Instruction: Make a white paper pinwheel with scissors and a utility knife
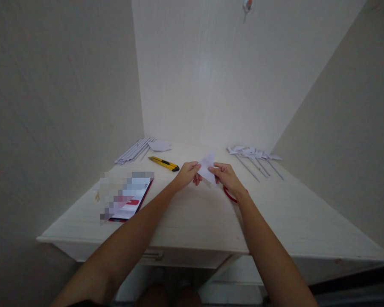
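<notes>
Between both hands, just above the white desk, is a small folded piece of white paper [207, 167] with a pointed top. My left hand [190, 172] pinches its left edge, thumb in front and fingers curled below. On the right edge, my right hand [225, 175] grips the paper between thumb and fingers. A red ring-shaped handle [230, 195] lies under my right wrist, and the wrist hides the rest of it. To the left of my left hand rests a yellow utility knife [164, 163] with black parts.
White paper sticks [134, 150] lie stacked at the back left, beside a flat paper piece [160, 146]. Several paper pinwheel-like shapes on thin sticks [252, 153] lie back right. A partly blurred red-edged clipboard or folder [131, 200] is front left. Walls enclose the desk [192, 226].
</notes>
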Demonstrator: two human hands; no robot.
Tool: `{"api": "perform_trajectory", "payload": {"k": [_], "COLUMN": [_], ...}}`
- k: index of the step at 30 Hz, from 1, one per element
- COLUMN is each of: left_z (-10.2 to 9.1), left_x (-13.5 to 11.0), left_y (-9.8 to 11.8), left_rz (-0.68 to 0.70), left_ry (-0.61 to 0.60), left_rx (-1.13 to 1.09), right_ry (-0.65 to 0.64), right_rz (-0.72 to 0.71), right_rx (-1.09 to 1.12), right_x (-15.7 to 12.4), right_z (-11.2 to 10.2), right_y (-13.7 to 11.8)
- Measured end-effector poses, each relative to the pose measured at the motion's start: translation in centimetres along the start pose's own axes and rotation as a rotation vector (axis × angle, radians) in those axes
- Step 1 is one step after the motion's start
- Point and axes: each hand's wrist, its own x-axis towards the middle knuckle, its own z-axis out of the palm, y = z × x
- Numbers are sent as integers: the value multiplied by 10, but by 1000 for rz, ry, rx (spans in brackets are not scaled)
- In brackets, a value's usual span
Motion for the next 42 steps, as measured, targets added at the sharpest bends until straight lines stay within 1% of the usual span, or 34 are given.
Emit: {"api": "perform_trajectory", "payload": {"k": [3,6,11,14,16,20,22,26,29,32,34,36,38,39,40,42], "left_z": [-2,-4,-6,-5,-4,0,2,4,2,-4,-8,-10,-10,-9,-8,-6], "left_x": [-1,-2,-6,-6,-5,-1,-1,-3,-5,-7,-8,-9,-9,-9,-9,-9], "left_y": [2,5,10,12,12,9,6,0,-3,-6,-7,-8,-7,-6,-5,-2], "left_rz": [13,-10,-75,-92,-69,46,92,168,255,394,512,616,680,690,680,606], "left_ry": [-30,-68,-125,-110,-35,215,267,264,273,233,176,126,122,132,147,174], "left_rx": [-75,-187,-344,-356,-308,-161,-73,125,313,565,730,834,848,827,790,697], "right_ry": [-62,-76,-55,-41,-29,37,63,70,62,119,167,201,212,219,225,229], "right_rz": [34,76,80,56,50,49,36,-24,-82,-108,-106,-102,-107,-115,-125,-145], "right_rx": [177,304,398,417,448,499,483,418,330,231,170,115,68,41,8,-69], "right_x": [-1,-2,-5,-6,-6,-4,-3,-2,-4,-4,-3,-2,-1,-2,-2,-3], "right_z": [0,-2,-4,-3,-1,3,3,3,4,6,7,7,5,3,2,-1], "right_y": [-2,-4,-8,-13,-14,-12,-11,-12,-16,-18,-17,-16,-15,-15,-14,-14]}}
